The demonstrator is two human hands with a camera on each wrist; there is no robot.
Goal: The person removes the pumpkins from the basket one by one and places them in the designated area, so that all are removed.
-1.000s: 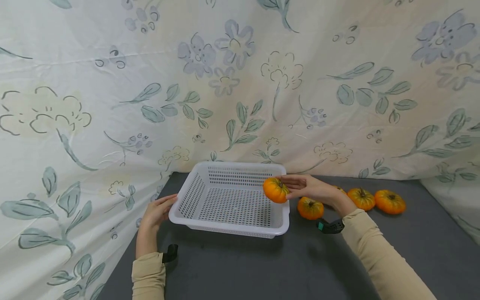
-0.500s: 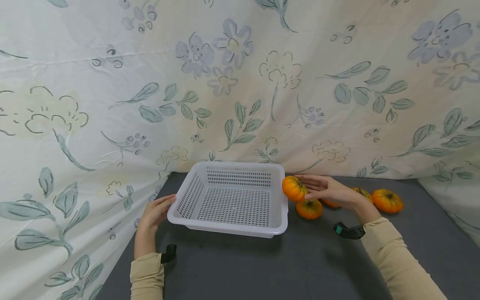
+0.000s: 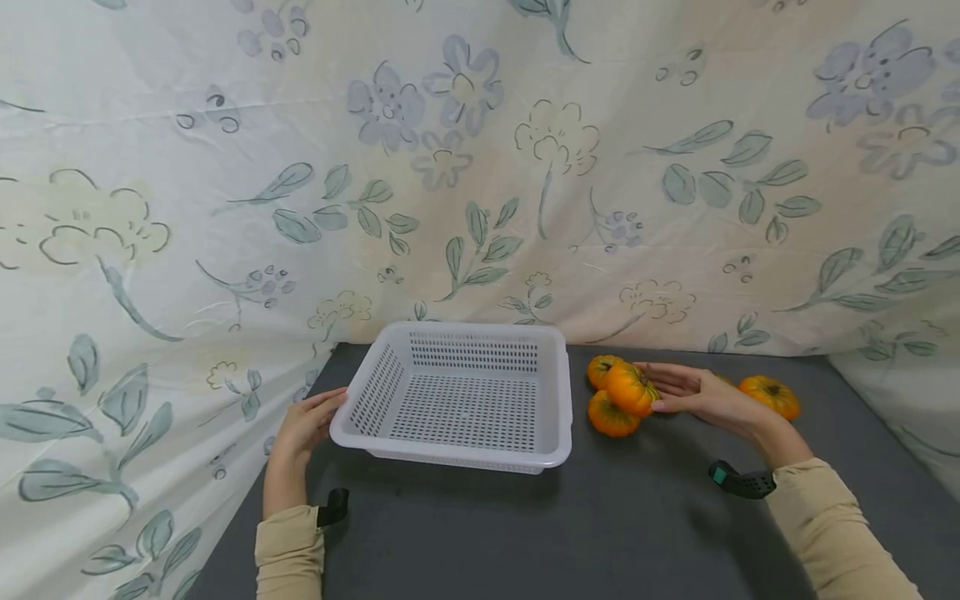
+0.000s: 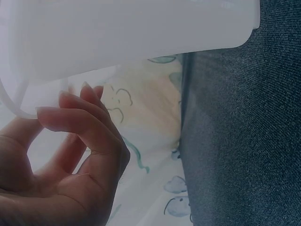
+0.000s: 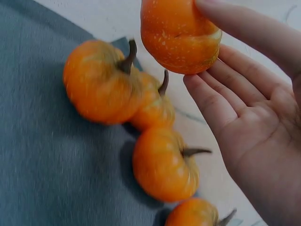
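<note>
My left hand (image 3: 303,429) is at the left side of a white plastic basket (image 3: 450,455) with slotted walls. In the left wrist view, thumb and fingers pinch the rim of the basket (image 4: 141,33). My right hand (image 3: 708,404) holds a small orange pumpkin (image 3: 630,389) between thumb and fingertips, to the right of the basket. The right wrist view has this pumpkin (image 5: 176,37) at the top, its stem out of sight. From the head, it overlaps a front pumpkin (image 3: 612,419) and a rear pumpkin (image 3: 602,368) on the table.
Another pumpkin (image 3: 770,397) lies farther right on the dark grey table (image 3: 480,533); one beside it is mostly hidden by my right hand. Several stemmed pumpkins, such as the lower one (image 5: 162,165), show in the right wrist view. A floral curtain (image 3: 480,167) hangs behind.
My right hand has carried the held pumpkin from over the basket's right side to the right, above the pumpkins on the table. The left hand stays at the rim, and the basket remains in place.
</note>
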